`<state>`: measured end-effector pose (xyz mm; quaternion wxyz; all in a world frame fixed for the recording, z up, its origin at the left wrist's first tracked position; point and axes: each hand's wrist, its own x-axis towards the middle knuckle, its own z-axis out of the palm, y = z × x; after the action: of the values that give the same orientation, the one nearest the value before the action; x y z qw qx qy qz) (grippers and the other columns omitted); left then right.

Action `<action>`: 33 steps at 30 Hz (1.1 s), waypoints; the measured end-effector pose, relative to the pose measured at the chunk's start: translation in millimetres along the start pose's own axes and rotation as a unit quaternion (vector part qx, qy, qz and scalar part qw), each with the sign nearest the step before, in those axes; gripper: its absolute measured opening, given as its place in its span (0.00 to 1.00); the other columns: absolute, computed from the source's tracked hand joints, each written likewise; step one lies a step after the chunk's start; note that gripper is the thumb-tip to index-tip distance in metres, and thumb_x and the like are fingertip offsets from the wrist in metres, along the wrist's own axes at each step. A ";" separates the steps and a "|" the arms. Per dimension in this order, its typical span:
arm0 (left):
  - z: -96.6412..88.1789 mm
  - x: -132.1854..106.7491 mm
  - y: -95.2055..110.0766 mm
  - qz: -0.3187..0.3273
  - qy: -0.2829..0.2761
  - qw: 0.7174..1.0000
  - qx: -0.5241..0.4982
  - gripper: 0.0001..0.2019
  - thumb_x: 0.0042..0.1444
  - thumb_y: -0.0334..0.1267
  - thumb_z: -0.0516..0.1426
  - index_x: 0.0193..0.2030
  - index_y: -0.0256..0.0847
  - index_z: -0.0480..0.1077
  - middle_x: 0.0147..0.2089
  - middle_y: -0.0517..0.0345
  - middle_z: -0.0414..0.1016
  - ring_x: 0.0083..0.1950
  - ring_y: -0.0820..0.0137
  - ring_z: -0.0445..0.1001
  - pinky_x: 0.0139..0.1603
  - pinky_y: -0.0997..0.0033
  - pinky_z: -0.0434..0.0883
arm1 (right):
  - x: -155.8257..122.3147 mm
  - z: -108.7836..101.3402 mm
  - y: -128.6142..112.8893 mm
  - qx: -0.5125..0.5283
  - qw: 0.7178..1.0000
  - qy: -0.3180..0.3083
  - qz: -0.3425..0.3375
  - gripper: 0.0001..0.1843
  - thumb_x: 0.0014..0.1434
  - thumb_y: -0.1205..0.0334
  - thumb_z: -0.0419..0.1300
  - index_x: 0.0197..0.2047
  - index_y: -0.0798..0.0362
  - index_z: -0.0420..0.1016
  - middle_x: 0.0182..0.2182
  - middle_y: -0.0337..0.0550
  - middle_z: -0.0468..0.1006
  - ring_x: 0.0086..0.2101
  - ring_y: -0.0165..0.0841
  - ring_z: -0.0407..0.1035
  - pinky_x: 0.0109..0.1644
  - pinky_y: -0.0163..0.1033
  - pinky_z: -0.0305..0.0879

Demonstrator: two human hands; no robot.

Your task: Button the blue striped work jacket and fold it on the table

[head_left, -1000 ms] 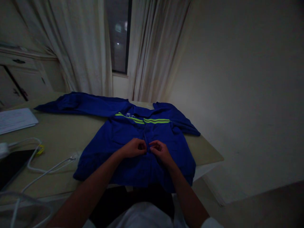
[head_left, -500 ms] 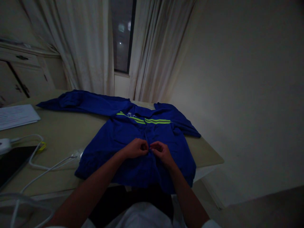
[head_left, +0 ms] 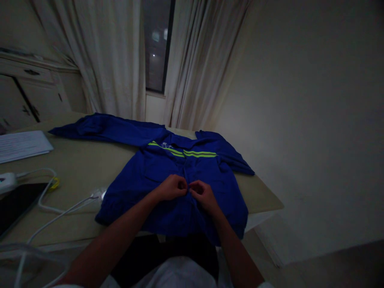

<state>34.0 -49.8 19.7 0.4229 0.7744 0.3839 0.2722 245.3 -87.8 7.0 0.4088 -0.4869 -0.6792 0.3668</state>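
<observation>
A blue jacket [head_left: 162,166] with yellow-green chest stripes lies front up, its collar toward the window and its sleeves spread to both sides. At its front opening, below the stripes, my left hand [head_left: 173,187] pinches the cloth edge between thumb and fingers. Close beside it, my right hand [head_left: 204,196] pinches the other side of the opening, fingertips nearly touching those of the left. Whatever small fastening may sit between the fingertips is too dark to make out. The hem hangs over the near table edge.
The jacket rests on a beige table [head_left: 81,168]. On the left are stacked papers [head_left: 24,146], a dark phone [head_left: 21,204], a white device [head_left: 7,183] and a white cable [head_left: 60,216]. Curtains [head_left: 117,60] and a window stand behind; a wall rises at right.
My hands stay at the same spot on the jacket opening, with only a slight shift of the right fingers. The whole view has moved a little.
</observation>
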 end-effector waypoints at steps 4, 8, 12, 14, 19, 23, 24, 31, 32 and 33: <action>0.3 1.0 -4.4 0.004 -0.015 1.000 -0.013 0.10 0.51 0.41 0.62 0.35 0.37 0.79 0.28 0.59 0.79 0.30 0.70 0.74 0.30 0.74 0.64 | -4.5 0.5 -1.1 -0.017 1.000 -0.003 -0.017 0.10 0.58 0.58 0.65 0.43 0.51 0.81 0.34 0.41 0.82 0.31 0.32 0.72 0.35 0.35 0.66; 0.1 0.1 -2.9 0.008 -0.023 1.000 -0.019 0.08 0.50 0.40 0.63 0.34 0.38 0.78 0.29 0.59 0.79 0.31 0.69 0.75 0.32 0.74 0.65 | -9.3 1.8 -6.9 -0.068 0.997 0.004 -0.040 0.10 0.59 0.60 0.64 0.43 0.50 0.80 0.34 0.40 0.83 0.27 0.30 0.70 0.31 0.34 0.63; 2.3 -0.3 -1.9 0.017 0.011 0.999 -0.032 0.08 0.50 0.38 0.63 0.37 0.39 0.75 0.28 0.60 0.78 0.31 0.69 0.75 0.31 0.74 0.65 | -12.8 3.4 -12.4 -0.107 0.992 0.016 -0.067 0.10 0.60 0.61 0.62 0.44 0.49 0.80 0.34 0.39 0.84 0.26 0.30 0.71 0.30 0.34 0.63; 3.5 -0.1 -2.1 0.023 0.023 0.998 -0.044 0.09 0.52 0.40 0.63 0.38 0.38 0.74 0.30 0.59 0.78 0.31 0.69 0.75 0.31 0.74 0.66 | -14.2 3.4 -13.6 -0.117 0.989 0.027 -0.082 0.10 0.60 0.61 0.61 0.45 0.49 0.80 0.35 0.40 0.84 0.26 0.30 0.71 0.30 0.34 0.63; 4.7 0.9 -2.3 0.031 0.032 0.997 -0.069 0.14 0.56 0.49 0.63 0.35 0.38 0.73 0.30 0.58 0.77 0.31 0.70 0.74 0.32 0.73 0.65 | -15.4 2.0 -10.4 -0.103 0.990 0.035 -0.092 0.10 0.61 0.61 0.62 0.46 0.50 0.77 0.37 0.40 0.83 0.27 0.30 0.72 0.30 0.34 0.64; 4.4 2.7 -5.0 0.027 0.003 0.992 -0.120 0.16 0.52 0.50 0.66 0.35 0.38 0.73 0.30 0.59 0.76 0.31 0.71 0.72 0.32 0.73 0.65 | -14.1 1.9 -6.5 -0.085 0.992 0.045 -0.086 0.09 0.60 0.59 0.64 0.44 0.50 0.76 0.34 0.40 0.81 0.28 0.30 0.71 0.30 0.34 0.63; 4.6 3.3 -6.3 0.026 -0.006 0.991 -0.134 0.16 0.51 0.49 0.66 0.35 0.38 0.73 0.30 0.60 0.76 0.31 0.71 0.72 0.32 0.73 0.65 | -13.8 2.1 -6.1 -0.084 0.992 0.047 -0.086 0.09 0.60 0.58 0.64 0.44 0.50 0.76 0.34 0.40 0.80 0.27 0.30 0.71 0.30 0.34 0.63; 7.2 5.1 -10.7 0.036 -0.019 0.983 -0.176 0.14 0.51 0.46 0.66 0.36 0.39 0.70 0.28 0.63 0.72 0.29 0.74 0.68 0.31 0.74 0.63 | -13.8 2.7 -7.6 -0.091 0.991 0.046 -0.091 0.09 0.61 0.58 0.64 0.45 0.50 0.76 0.30 0.38 0.78 0.27 0.31 0.69 0.30 0.35 0.63; 7.0 4.9 -9.9 0.037 -0.018 0.983 -0.181 0.14 0.51 0.45 0.66 0.36 0.38 0.70 0.28 0.64 0.72 0.29 0.74 0.68 0.31 0.74 0.62 | -14.0 2.2 -8.3 -0.087 0.991 0.044 -0.088 0.10 0.61 0.58 0.64 0.45 0.49 0.76 0.30 0.38 0.78 0.27 0.31 0.70 0.30 0.35 0.63; 6.8 4.7 -8.9 0.035 -0.017 0.982 -0.186 0.14 0.51 0.45 0.66 0.36 0.38 0.70 0.28 0.64 0.72 0.29 0.74 0.68 0.31 0.74 0.62 | -14.3 1.6 -9.1 -0.081 0.992 0.042 -0.085 0.10 0.61 0.57 0.64 0.45 0.49 0.76 0.31 0.38 0.78 0.27 0.31 0.70 0.30 0.35 0.63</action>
<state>38.5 -45.9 9.1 0.5564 0.6998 0.2916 0.3401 243.3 -104.0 11.7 0.4261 -0.4739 -0.7276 0.2538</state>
